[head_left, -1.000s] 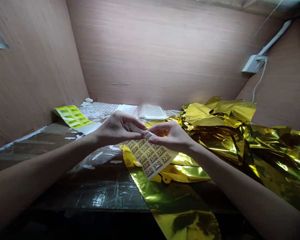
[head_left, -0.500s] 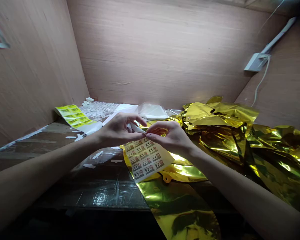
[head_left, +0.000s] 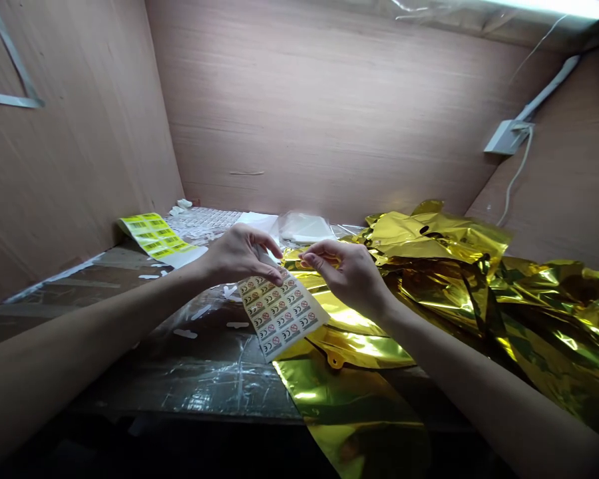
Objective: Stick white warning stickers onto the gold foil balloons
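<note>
Near the middle of the view, my left hand holds a sheet of printed stickers by its upper edge. The sheet hangs tilted, its rows of small black and red marks facing me. To its right, my right hand is apart from the sheet, with thumb and index finger pinched together; whatever is between the fingertips is too small to make out. Beneath both hands and to the right lies a gold foil piece, part of it hanging over the front edge of the table.
Crumpled gold foil is heaped at the right. A yellow label sheet lies at the back left, near a clear plastic packet. Small white cut-outs are scattered on the tape-covered table. Wooden panels surround it.
My hands have moved apart, having met at the sheet's upper edge before. The sticker sheet has shifted slightly left with my left hand. The camera view has tilted up a little.
</note>
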A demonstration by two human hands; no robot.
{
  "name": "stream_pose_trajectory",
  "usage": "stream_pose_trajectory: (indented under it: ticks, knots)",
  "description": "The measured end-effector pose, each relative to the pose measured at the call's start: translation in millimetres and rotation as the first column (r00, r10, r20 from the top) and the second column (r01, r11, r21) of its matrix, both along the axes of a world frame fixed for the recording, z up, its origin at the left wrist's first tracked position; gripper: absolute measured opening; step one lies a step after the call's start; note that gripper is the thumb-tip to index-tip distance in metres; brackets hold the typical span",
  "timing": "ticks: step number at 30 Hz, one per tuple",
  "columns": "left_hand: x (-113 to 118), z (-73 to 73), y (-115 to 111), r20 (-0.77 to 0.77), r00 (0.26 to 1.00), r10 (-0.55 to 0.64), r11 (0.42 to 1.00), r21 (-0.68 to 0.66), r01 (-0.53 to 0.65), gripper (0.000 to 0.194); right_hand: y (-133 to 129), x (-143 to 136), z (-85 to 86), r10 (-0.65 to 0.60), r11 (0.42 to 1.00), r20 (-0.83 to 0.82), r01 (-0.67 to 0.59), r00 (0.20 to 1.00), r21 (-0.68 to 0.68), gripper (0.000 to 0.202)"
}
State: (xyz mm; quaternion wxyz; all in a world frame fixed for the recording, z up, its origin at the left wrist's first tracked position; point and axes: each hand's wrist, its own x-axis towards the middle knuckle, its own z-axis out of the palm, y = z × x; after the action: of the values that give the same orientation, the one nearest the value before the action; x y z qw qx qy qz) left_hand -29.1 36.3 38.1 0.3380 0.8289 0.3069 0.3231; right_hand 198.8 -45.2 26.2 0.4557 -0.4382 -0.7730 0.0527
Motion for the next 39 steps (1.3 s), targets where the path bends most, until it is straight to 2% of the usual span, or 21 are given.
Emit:
stream_pose_trajectory:
  ticks: [4, 9, 14, 16, 19, 22, 24, 25, 27, 29, 31, 33, 35, 37, 39]
  knots:
    - [0.9, 1.0, -2.3, -0.023, 1.0, 0.006, 0.996, 0.085, -0.004, 0.048, 1.9, -6.7, -4.4, 0.066, 0.996, 0.086, -0.06, 0.994, -0.067, 0.019]
    - [7.3, 0.5, -11.6, -0.048, 0.998, -0.035, 0.989, 0.142, 0.041, 0.03, 0.7, -11.1, -11.7, 0.016, 1.0, 0.094, -0.017, 0.995, 0.015, 0.013]
    - [8.4, 1.4, -11.9, -0.038, 0.999, -0.023, 0.997, 0.067, 0.025, 0.031, 0.1, -8.4, -16.6, -0.117, 0.98, 0.223, 0.076, 0.968, 0.183, 0.013]
    - [5.9, 2.7, -9.1, -0.037, 0.999, -0.016, 0.998, 0.054, 0.018, 0.037, -0.1, -9.4, -19.4, -0.173, 0.957, 0.293, 0.091, 0.94, 0.274, 0.016]
    - [2.4, 4.4, -5.2, -0.037, 0.997, -0.066, 0.998, 0.02, 0.067, 0.041, -1.1, -12.2, -24.1, -0.234, 0.903, 0.342, 0.073, 0.91, 0.424, 0.021]
    - [2.7, 3.4, -3.8, 0.05, 0.993, -0.106, 0.989, -0.1, 0.11, 0.035, -3.4, -14.0, -25.4, -0.253, 0.835, 0.338, 0.028, 0.907, 0.55, 0.018]
    - [3.3, 1.6, -1.7, 0.122, 0.99, -0.064, 0.97, -0.225, 0.091, 0.034, -5.3, -12.9, -20.7, -0.213, 0.818, 0.323, -0.013, 0.922, 0.576, 0.016]
    - [2.4, 0.9, 1.0, 0.146, 0.989, -0.032, 0.955, -0.287, 0.073, 0.034, -5.9, -11.3, -16.1, -0.174, 0.825, 0.307, -0.031, 0.936, 0.564, 0.015]
    - [-3.8, 0.3, 11.2, 0.165, 0.986, 0.027, 0.92, -0.389, 0.04, 0.035, -5.0, -5.7, -2.1, -0.095, 0.879, 0.24, -0.032, 0.966, 0.475, 0.014]
    - [-17.4, 1.0, 27.7, 0.155, 0.987, 0.047, 0.887, -0.46, 0.03, 0.035, 0.9, 2.0, 15.0, -0.038, 0.953, 0.179, -0.019, 0.983, 0.303, 0.015]
    - [-36.1, 2.0, 47.3, 0.106, 0.994, 0.035, 0.87, -0.493, 0.022, 0.035, 12.4, 9.3, 29.3, 0.018, 0.994, 0.234, -0.043, 0.972, 0.101, 0.017]
    - [-54.5, 2.5, 65.0, 0.0, 1.0, 0.009, 0.884, -0.468, -0.008, 0.035, 27.4, 13.6, 35.9, 0.098, 0.995, 0.421, -0.075, 0.902, -0.069, 0.017]
    - [-67.2, 2.6, 76.6, -0.104, 0.993, -0.048, 0.887, -0.462, -0.006, 0.037, 42.1, 13.9, 34.7, 0.195, 0.976, 0.61, -0.09, 0.768, -0.198, 0.016]
    - [-72.6, 3.1, 80.5, -0.177, 0.977, -0.118, 0.87, -0.492, 0.016, 0.039, 53.0, 10.7, 29.8, 0.278, 0.954, 0.713, -0.098, 0.643, -0.283, 0.016]
    - [-72.1, 4.5, 78.3, -0.23, 0.954, -0.192, 0.835, -0.549, 0.036, 0.04, 58.4, 6.0, 26.2, 0.318, 0.941, 0.753, -0.098, 0.576, -0.323, 0.017]
